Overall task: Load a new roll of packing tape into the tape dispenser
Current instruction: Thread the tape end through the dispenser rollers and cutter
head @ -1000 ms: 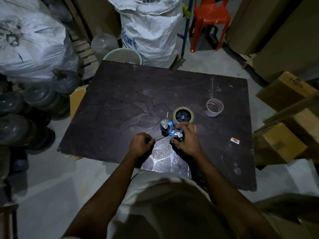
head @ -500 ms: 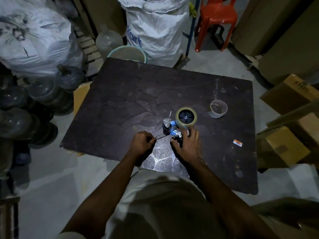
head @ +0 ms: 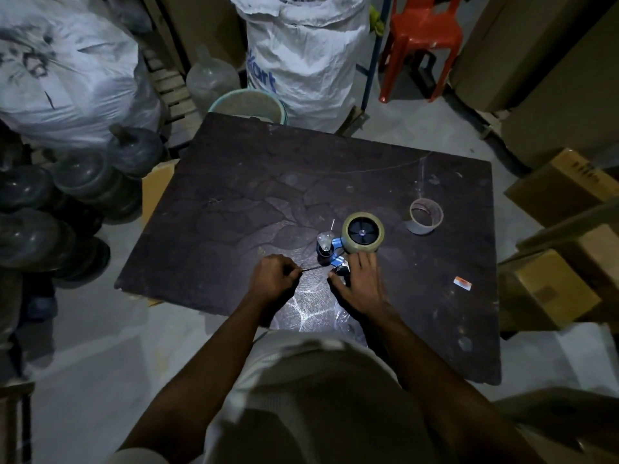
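Note:
A blue tape dispenser [head: 330, 250] lies on the dark table [head: 268, 195] near its front edge. A tan roll of packing tape [head: 363, 232] sits on the dispenser's black hub. My left hand [head: 273, 278] is curled and pinches the end of a thin strip of tape that runs from the dispenser toward it. My right hand [head: 356, 284] lies over the dispenser's handle, fingers reaching toward the roll; the handle is hidden under it. An empty cardboard tape core [head: 425, 216] stands on the table to the right of the roll.
A small orange-and-white label [head: 463, 284] lies on the table at right. Cardboard boxes [head: 552, 293] crowd the right side, large water bottles [head: 50, 209] the left. A white sack [head: 301, 51], a green bucket [head: 249, 103] and a red plastic chair [head: 423, 31] stand behind the table.
My right hand has flattened and stretched its fingers toward the roll. My left hand keeps its pinch on the tape strip. The camera has shifted a little.

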